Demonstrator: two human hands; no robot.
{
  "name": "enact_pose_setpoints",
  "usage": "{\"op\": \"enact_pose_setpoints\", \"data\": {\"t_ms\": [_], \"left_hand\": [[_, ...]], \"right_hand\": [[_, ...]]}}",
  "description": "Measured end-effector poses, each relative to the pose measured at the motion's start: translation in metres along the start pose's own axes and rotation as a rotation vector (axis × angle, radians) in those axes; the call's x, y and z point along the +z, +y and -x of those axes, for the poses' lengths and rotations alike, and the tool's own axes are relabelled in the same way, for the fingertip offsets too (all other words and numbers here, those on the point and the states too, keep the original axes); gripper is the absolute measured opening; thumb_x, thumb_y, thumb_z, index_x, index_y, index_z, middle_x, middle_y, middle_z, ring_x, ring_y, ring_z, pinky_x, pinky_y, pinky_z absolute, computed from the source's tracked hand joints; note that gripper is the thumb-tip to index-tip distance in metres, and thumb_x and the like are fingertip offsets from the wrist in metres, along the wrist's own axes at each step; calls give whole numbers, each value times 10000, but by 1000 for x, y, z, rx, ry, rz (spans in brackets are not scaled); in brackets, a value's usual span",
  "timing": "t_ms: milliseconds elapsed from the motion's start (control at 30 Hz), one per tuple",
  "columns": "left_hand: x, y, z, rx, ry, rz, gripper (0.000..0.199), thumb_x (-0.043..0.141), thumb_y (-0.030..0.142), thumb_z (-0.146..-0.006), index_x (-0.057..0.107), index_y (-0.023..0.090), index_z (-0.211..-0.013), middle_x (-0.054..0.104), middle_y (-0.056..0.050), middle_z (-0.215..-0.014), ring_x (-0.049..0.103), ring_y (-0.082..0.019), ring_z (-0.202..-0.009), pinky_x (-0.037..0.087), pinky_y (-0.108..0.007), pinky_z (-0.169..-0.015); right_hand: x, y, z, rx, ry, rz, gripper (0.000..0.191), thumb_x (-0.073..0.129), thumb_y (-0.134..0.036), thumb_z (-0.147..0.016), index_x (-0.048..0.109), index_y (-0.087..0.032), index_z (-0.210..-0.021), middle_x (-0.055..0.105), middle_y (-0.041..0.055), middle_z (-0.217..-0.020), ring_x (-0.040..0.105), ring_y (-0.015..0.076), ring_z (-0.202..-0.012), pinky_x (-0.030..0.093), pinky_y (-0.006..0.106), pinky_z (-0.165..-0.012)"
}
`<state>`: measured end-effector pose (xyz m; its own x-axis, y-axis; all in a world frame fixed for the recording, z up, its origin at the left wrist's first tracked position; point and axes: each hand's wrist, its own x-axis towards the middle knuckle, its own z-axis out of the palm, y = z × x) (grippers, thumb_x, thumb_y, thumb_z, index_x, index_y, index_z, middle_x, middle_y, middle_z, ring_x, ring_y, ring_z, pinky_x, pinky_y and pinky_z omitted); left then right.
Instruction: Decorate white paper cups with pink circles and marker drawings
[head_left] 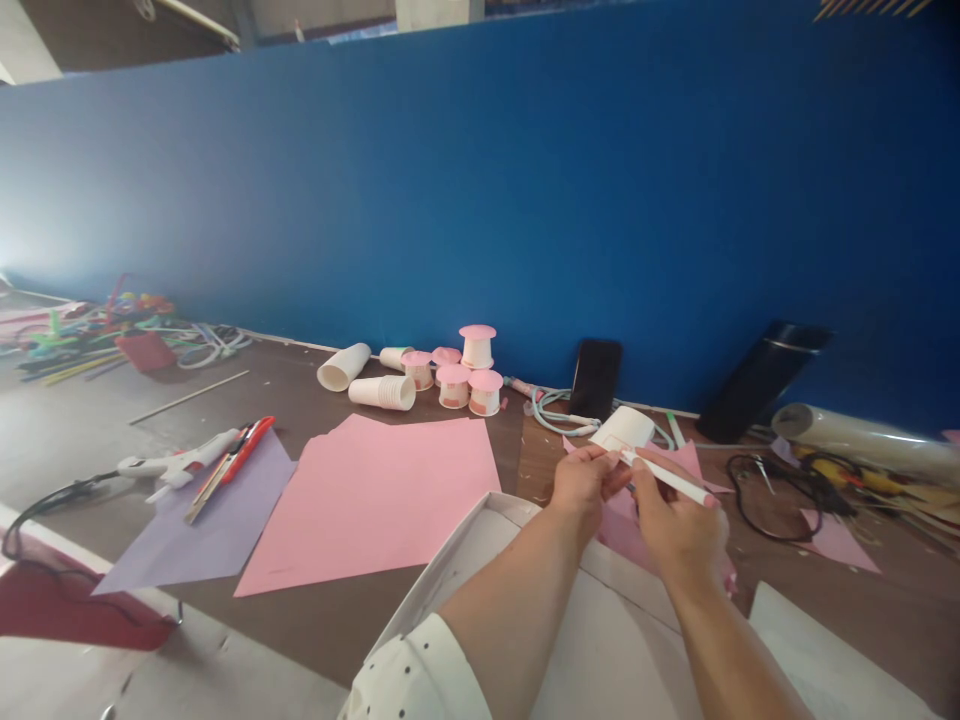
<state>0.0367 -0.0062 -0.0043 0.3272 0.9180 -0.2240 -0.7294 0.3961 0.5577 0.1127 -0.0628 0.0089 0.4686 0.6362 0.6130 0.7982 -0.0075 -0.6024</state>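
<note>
My left hand is closed on the lower edge of a white paper cup, which is tipped on its side. In my right hand is a white marker with a pinkish end. Its other end reaches the cup's side, where faint reddish lines show. Both hands are close together above the front of the wooden table. Pink paper scraps lie beneath them, and a shallow white box sits under my forearms.
Pink-topped paper cups and stacked plain cups stand by the blue partition. Left are pink paper, a red box cutter and a glue gun. Right are a phone and a black bottle.
</note>
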Motion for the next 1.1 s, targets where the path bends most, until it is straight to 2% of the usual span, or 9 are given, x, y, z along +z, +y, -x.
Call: {"op": "enact_pose_setpoints", "data": {"t_ms": [200, 433, 733, 1100], "left_hand": [[0, 0, 0, 5, -13, 1, 223, 822, 167, -618, 653, 84, -736, 657, -76, -772, 621, -111, -658, 528, -244, -714], [-3, -1, -1, 13, -23, -8, 196, 807, 169, -636, 661, 96, -745, 673, -83, -819, 643, -132, -729, 533, -254, -763], [-4, -3, -3, 16, -16, -1, 189, 802, 166, -647, 651, 104, -742, 665, -70, -787, 633, -121, -681, 534, -255, -750], [0, 0, 0, 12, -20, 12, 125, 763, 160, -686, 653, 107, -713, 660, -60, -758, 635, -125, -689, 529, -263, -775]], "right_hand": [[-1, -1, 0, 8, -1, -13, 408, 496, -468, -836, 764, -187, -963, 740, 104, -916, 669, 255, -837, 461, 314, -687], [-1, -1, 0, 57, -34, -5, 392, 510, -443, -830, 766, -172, -950, 735, 109, -858, 667, 253, -814, 475, 316, -686], [-2, -3, -1, 81, -44, -17, 390, 507, -451, -817, 765, -182, -932, 734, 104, -849, 669, 253, -795, 477, 316, -674], [-2, -1, -1, 25, -3, -40, 411, 499, -474, -825, 762, -191, -967, 741, 101, -890, 673, 254, -827, 470, 315, -678]]}}
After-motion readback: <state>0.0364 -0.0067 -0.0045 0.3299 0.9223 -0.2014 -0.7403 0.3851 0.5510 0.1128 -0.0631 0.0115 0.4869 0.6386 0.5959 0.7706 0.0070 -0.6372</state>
